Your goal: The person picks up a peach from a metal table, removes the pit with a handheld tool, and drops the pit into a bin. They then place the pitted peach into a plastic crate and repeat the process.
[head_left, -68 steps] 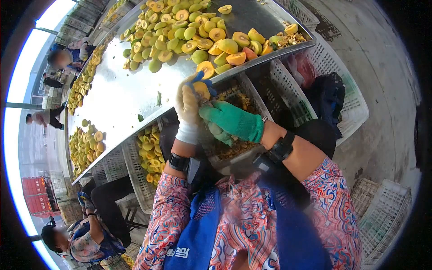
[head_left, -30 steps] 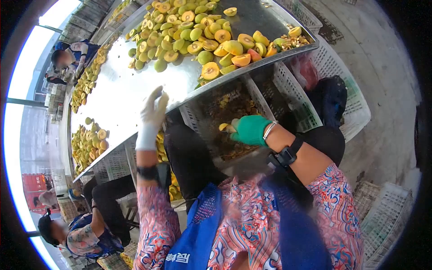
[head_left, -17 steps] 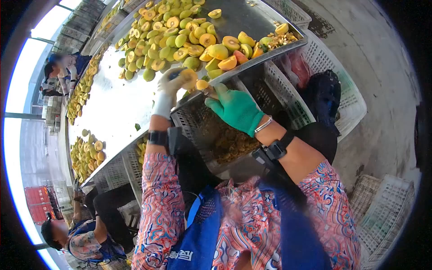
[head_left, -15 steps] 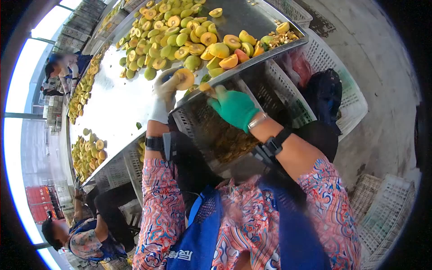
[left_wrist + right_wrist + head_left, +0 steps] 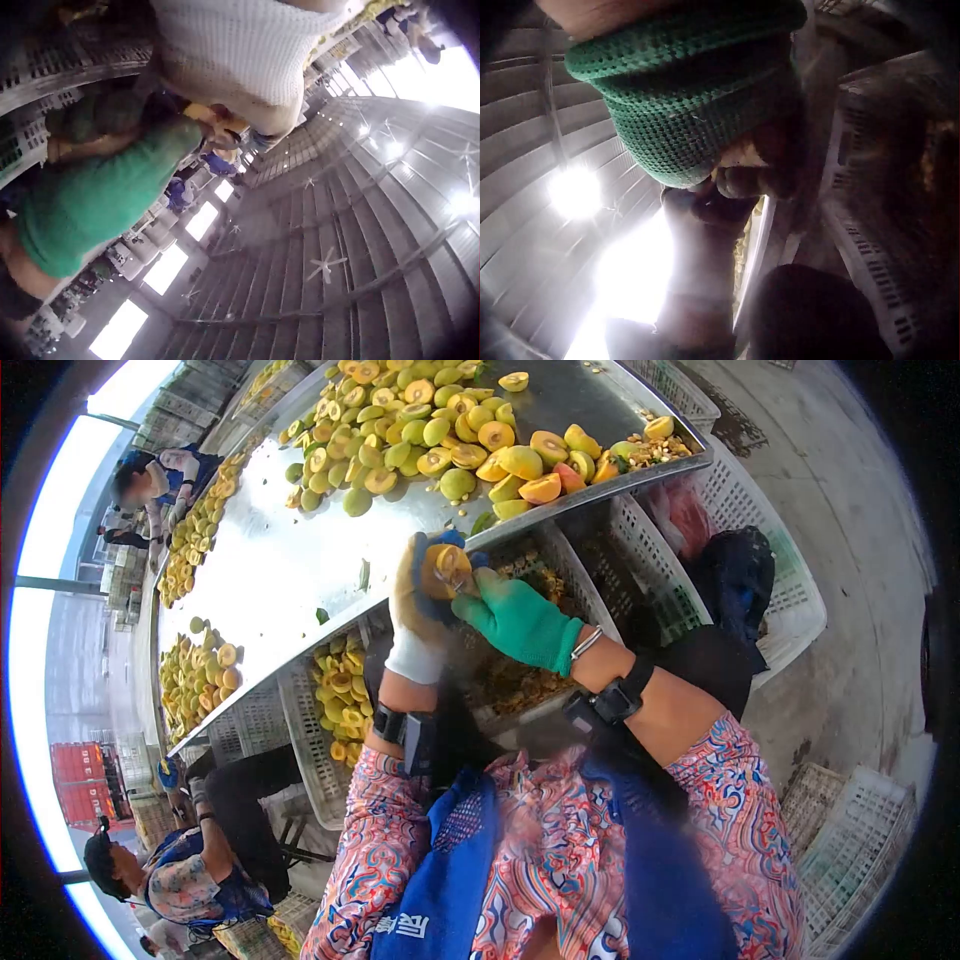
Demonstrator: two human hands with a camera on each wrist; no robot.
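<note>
My left hand [image 5: 412, 615], in a white glove with blue fingers, holds a peach half [image 5: 447, 568] with its orange cut face showing. My right hand [image 5: 525, 625], in a green knitted glove, meets it at the fruit's near side. Its curled fingers hold a small tool [image 5: 227, 137] with a curved metal end against the cut flesh; the handle is mostly hidden. Both hands are above a white crate [image 5: 560, 570] with brown-yellow scraps inside, just off the table's edge. In the right wrist view the green glove [image 5: 682, 112] covers most of the fruit.
A metal table [image 5: 290, 580] bears a heap of peach halves [image 5: 400, 440] and a pile of pits [image 5: 660, 450] at its corner. Below stands another crate [image 5: 300, 730] of peach halves [image 5: 340, 690]. A dark bag [image 5: 735, 580] lies right. Other people [image 5: 190, 870] sit along the table.
My left hand took a peach half from the table edge and brought it back toward my body. My right hand, carrying a yellow piece at its fingertips moments ago, now works at the fruit.
</note>
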